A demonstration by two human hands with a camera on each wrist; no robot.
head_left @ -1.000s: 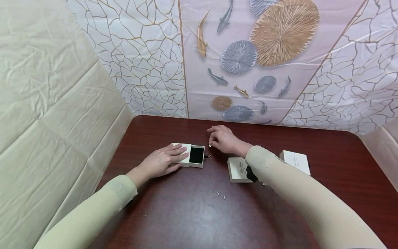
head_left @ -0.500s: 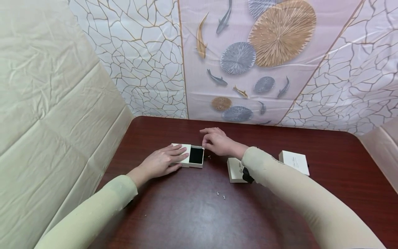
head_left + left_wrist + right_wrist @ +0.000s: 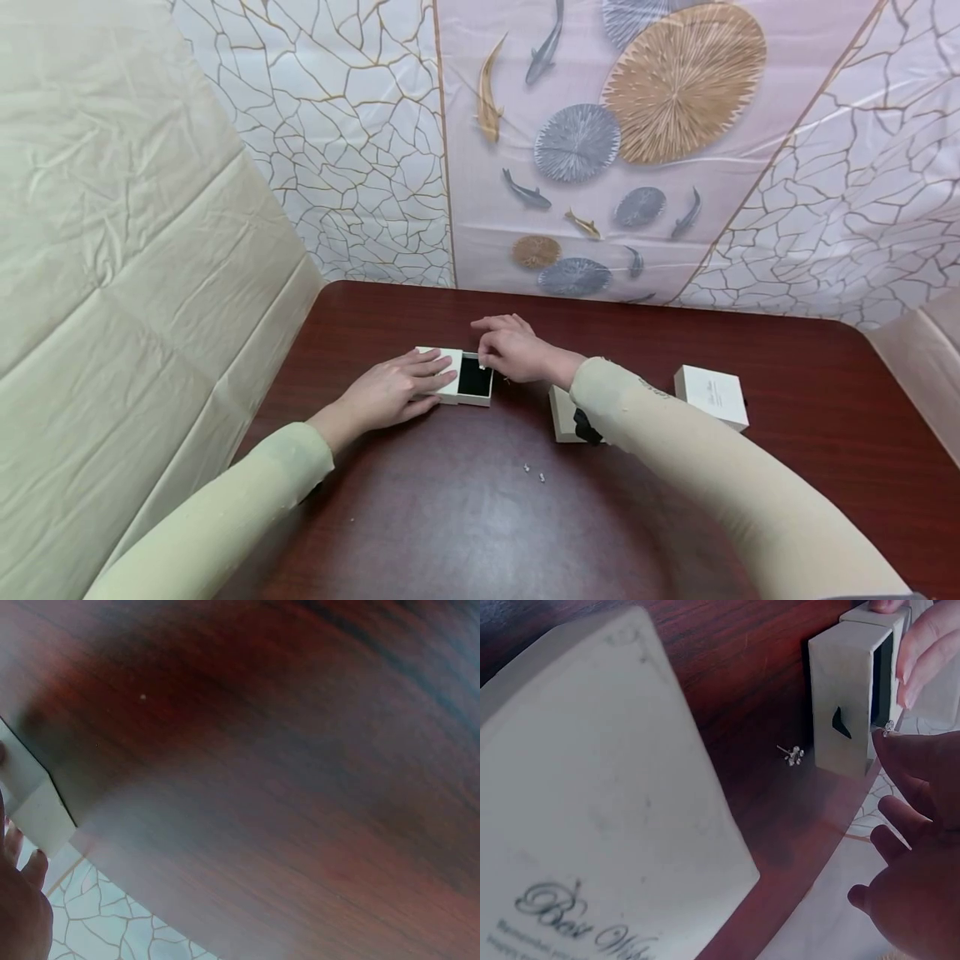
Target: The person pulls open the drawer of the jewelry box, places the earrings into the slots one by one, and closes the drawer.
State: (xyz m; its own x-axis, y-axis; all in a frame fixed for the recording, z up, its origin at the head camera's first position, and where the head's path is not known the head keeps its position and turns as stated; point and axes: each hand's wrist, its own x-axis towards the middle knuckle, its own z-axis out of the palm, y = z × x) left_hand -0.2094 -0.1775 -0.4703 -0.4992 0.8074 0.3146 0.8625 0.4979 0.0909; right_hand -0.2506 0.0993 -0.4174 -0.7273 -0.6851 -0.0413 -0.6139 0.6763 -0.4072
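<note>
A small white drawer box [image 3: 454,362] lies at the table's middle left, its tray [image 3: 841,690] slid partway out. Black lining [image 3: 472,379] shows inside the tray. My left hand [image 3: 390,387] rests on the box's sleeve, fingers stretched across the top and thumb along the near side. Over the tray's right end, my right hand [image 3: 516,350] pinches a small sparkling stud earring [image 3: 889,728] between thumb and index finger. A second stud earring [image 3: 792,755] lies on the table beside the tray's front, which carries a dark ribbon tab [image 3: 841,724].
Another white box [image 3: 564,417] with "Best Wishes" lettering sits partly under my right forearm. Farther right stands a third white box [image 3: 712,394]. Two tiny silvery pieces [image 3: 534,473] lie on the dark wood table [image 3: 435,500] nearer me. Patterned cloth [image 3: 360,150] hangs behind the table.
My right hand has moved left and slightly nearer, bringing the pinched earring from beyond the box to over the open tray. The left hand and boxes have stayed put.
</note>
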